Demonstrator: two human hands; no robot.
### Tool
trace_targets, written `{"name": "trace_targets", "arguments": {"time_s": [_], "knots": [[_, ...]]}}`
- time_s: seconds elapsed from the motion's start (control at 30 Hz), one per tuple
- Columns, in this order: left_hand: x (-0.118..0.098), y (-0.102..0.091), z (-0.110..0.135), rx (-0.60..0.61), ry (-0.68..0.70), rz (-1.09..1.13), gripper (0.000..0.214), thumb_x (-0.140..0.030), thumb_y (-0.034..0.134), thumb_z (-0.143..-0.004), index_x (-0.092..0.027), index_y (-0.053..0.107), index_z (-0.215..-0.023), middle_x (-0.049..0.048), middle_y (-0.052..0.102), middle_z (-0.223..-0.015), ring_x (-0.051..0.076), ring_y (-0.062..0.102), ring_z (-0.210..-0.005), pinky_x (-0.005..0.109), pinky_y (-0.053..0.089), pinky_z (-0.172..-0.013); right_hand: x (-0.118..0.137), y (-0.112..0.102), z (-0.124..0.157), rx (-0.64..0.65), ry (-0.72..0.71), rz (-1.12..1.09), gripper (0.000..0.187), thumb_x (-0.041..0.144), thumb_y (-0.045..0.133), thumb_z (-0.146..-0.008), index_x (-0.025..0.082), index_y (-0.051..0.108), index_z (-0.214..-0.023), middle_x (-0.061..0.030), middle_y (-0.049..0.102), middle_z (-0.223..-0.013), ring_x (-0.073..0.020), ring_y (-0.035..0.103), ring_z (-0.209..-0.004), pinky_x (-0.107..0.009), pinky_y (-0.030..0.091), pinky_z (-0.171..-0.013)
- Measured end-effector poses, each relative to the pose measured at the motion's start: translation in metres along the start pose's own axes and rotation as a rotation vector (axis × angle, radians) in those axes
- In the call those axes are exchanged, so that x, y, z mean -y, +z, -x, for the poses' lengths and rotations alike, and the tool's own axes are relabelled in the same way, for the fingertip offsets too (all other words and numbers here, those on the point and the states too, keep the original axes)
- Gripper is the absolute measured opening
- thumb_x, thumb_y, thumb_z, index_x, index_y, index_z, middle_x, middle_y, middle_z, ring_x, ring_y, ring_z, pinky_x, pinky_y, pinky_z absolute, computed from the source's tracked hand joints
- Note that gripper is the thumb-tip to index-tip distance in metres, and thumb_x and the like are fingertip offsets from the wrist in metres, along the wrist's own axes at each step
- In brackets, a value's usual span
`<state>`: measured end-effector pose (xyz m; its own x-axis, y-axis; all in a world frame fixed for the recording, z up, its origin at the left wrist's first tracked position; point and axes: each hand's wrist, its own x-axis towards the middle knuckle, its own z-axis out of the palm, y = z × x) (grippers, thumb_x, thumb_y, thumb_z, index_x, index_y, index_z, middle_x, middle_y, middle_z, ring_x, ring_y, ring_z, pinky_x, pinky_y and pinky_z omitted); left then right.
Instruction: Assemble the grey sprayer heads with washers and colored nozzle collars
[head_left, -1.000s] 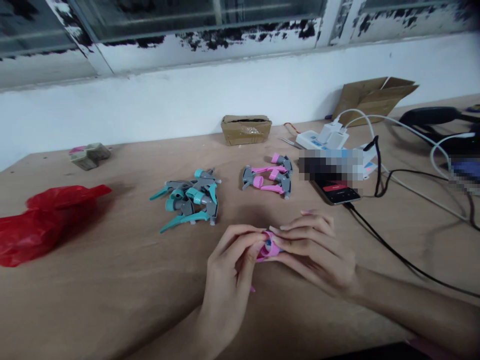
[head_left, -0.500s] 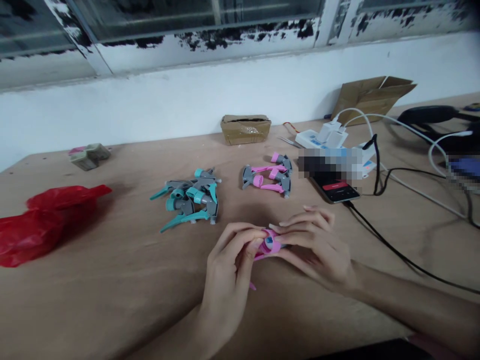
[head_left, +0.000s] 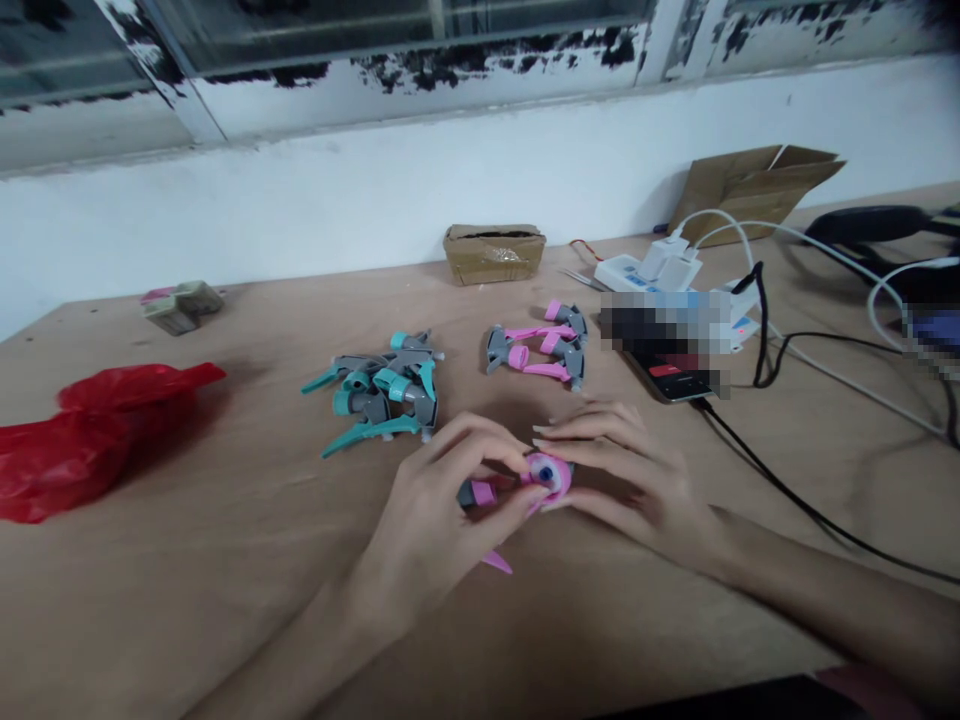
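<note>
Between my two hands is a pink trigger sprayer head (head_left: 555, 474), its round collar facing me with a pale inside and a dark centre. My left hand (head_left: 439, 520) pinches the collar's left side between thumb and fingertips. From the right, my right hand (head_left: 637, 480) grips it with thumb below and fingers above, hiding most of the body. Under my left hand lies another grey and pink sprayer head (head_left: 482, 493), partly covered; a pink trigger tip (head_left: 497, 562) shows below. Beyond my hands lie several pink and grey sprayer heads (head_left: 547, 350) and a pile of teal and grey sprayer heads (head_left: 390, 390).
A red plastic bag (head_left: 97, 430) lies at the left, with a small greenish block (head_left: 182, 308) behind it. By the wall stand a small cardboard box (head_left: 495, 258) and a larger open carton (head_left: 750, 190). At the right are a phone (head_left: 679, 380), a power strip (head_left: 626, 275) and cables.
The held sprayer head has turned so its collar opening faces me. My left hand has shifted left and opened wider around it, revealing the grey and pink sprayer head beneath.
</note>
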<state>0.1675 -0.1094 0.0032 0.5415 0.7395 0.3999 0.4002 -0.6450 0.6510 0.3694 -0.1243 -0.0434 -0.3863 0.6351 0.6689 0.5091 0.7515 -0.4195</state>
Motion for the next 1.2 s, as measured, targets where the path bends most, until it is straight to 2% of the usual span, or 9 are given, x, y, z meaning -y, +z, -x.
{"name": "trace_targets", "arguments": {"time_s": [0.13,0.23,0.37,0.47,0.63,0.77,0.9,1.03,1.2], "knots": [[-0.01,-0.017,-0.017,0.281,0.056,-0.183,0.016,-0.015,0.064,-0.078,-0.019,0.054,-0.09,-0.0017,0.054,-0.089,0.008,0.056,-0.071,0.019,0.047,-0.062,-0.003,-0.002,0.002,0.042,-0.076,-0.089,0.034,0.021,0.061,-0.083,0.02,0.055,-0.116,-0.0063,0.062,-0.102,-0.0186,0.056,-0.098,-0.043,0.042,-0.091],[-0.018,-0.024,-0.026,0.46,0.147,-0.396,0.014,-0.023,0.059,-0.083,-0.02,0.053,-0.095,-0.0016,0.053,-0.092,0.01,0.055,-0.071,0.022,0.045,-0.061,-0.003,-0.002,0.003,0.071,-0.094,-0.108,0.036,0.021,0.06,-0.083,0.021,0.054,-0.119,-0.005,0.062,-0.099,-0.0173,0.056,-0.094,-0.041,0.043,-0.089],[-0.025,-0.025,-0.033,0.55,0.255,-0.557,0.012,-0.022,0.05,-0.088,-0.019,0.052,-0.099,0.0022,0.051,-0.099,0.014,0.055,-0.076,0.026,0.045,-0.066,-0.002,-0.003,-0.001,0.057,-0.029,-0.164,0.028,0.023,0.059,-0.083,0.021,0.058,-0.111,-0.0057,0.06,-0.097,-0.018,0.055,-0.094,-0.037,0.047,-0.081],[-0.025,-0.023,-0.034,0.548,0.261,-0.591,0.01,-0.023,0.049,-0.088,-0.018,0.051,-0.096,0.0034,0.05,-0.097,0.015,0.054,-0.075,0.028,0.046,-0.067,0.0,-0.004,-0.004,0.042,0.001,-0.189,0.022,0.023,0.059,-0.084,0.018,0.06,-0.105,-0.0057,0.059,-0.095,-0.0169,0.054,-0.091,-0.035,0.047,-0.081],[-0.021,-0.022,-0.03,0.479,0.253,-0.62,0.008,-0.023,0.048,-0.086,-0.019,0.05,-0.093,0.0023,0.05,-0.093,0.014,0.053,-0.068,0.027,0.045,-0.06,0.0,-0.001,-0.003,0.046,-0.013,-0.165,0.023,0.024,0.059,-0.083,0.018,0.059,-0.106,-0.005,0.058,-0.096,-0.0169,0.053,-0.093,-0.036,0.045,-0.084],[-0.021,-0.02,-0.025,0.447,0.318,-0.661,0.01,-0.02,0.049,-0.084,-0.017,0.052,-0.093,0.003,0.051,-0.091,0.014,0.053,-0.067,0.026,0.044,-0.057,-0.002,0.001,-0.002,0.035,-0.057,-0.132,0.024,0.025,0.058,-0.085,0.02,0.058,-0.108,-0.0039,0.059,-0.094,-0.0171,0.052,-0.094,-0.037,0.044,-0.084],[-0.023,-0.019,-0.025,0.396,0.392,-0.715,0.014,-0.016,0.048,-0.081,-0.015,0.053,-0.094,0.0048,0.053,-0.091,0.014,0.052,-0.066,0.026,0.043,-0.054,-0.002,0.001,-0.004,0.032,-0.035,-0.13,0.023,0.026,0.059,-0.084,0.017,0.06,-0.105,-0.0053,0.058,-0.094,-0.0174,0.052,-0.093,-0.036,0.044,-0.084],[-0.023,-0.02,-0.029,0.37,0.436,-0.7,0.012,-0.014,0.049,-0.08,-0.014,0.054,-0.091,0.004,0.053,-0.087,0.012,0.052,-0.065,0.023,0.043,-0.054,-0.001,0.0,-0.006,0.029,-0.016,-0.139,0.026,0.026,0.058,-0.084,0.02,0.059,-0.109,-0.0051,0.058,-0.094,-0.0172,0.053,-0.091,-0.036,0.045,-0.082],[-0.02,-0.015,-0.023,0.254,0.451,-0.684,0.011,-0.013,0.049,-0.08,-0.014,0.055,-0.088,0.0037,0.053,-0.085,0.013,0.054,-0.068,0.023,0.046,-0.056,-0.001,0.0,-0.006,0.023,0.005,-0.144,0.028,0.025,0.059,-0.083,0.019,0.059,-0.11,-0.0056,0.059,-0.096,-0.0179,0.054,-0.091,-0.037,0.045,-0.083]]}}
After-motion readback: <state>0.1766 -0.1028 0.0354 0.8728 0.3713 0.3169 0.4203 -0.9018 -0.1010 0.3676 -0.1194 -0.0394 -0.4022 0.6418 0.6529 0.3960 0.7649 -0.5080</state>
